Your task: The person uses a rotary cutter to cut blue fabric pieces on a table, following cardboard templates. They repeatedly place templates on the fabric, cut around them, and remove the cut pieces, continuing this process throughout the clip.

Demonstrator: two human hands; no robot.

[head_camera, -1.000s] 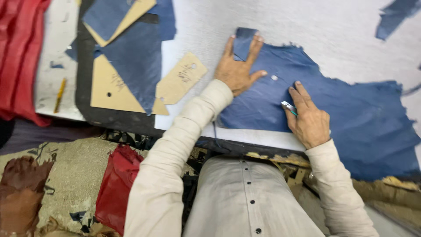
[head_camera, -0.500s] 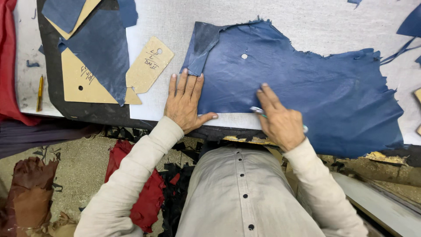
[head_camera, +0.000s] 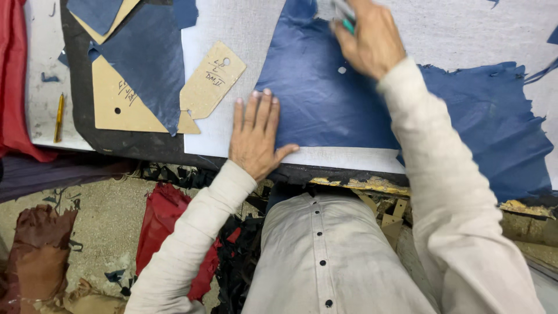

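Our left hand (head_camera: 254, 136) lies flat w/ fingers spread, palm down at the near-left edge of the blue leather sheet (head_camera: 325, 99), pinning it to the bench (head_camera: 232, 35). Our right hand (head_camera: 367, 36) is up at the far end of the sheet, fingers closed around a slim tool w/ a teal handle (head_camera: 347, 23); the tip is hidden and blurred, so we can't tell what kind it is. The sheet itself spreads from the bench centre off to the right, ragged along its right side, w/ a small round hole (head_camera: 342, 70) just below the right hand.

Left of the left hand: a tan cardboard pattern (head_camera: 212, 78), then a bigger pattern (head_camera: 122, 104) half under another blue piece (head_camera: 145, 58) on a dark mat (head_camera: 81, 116). Yellow pencil (head_camera: 58, 116) at far left, red leather (head_camera: 11, 70) over the edge, scraps on the floor below.

We judge the step as working the far edge w/ the tool while the sheet is held down. Next move calls for steady left-hand pressure so the leather doesn't creep or wrinkle.
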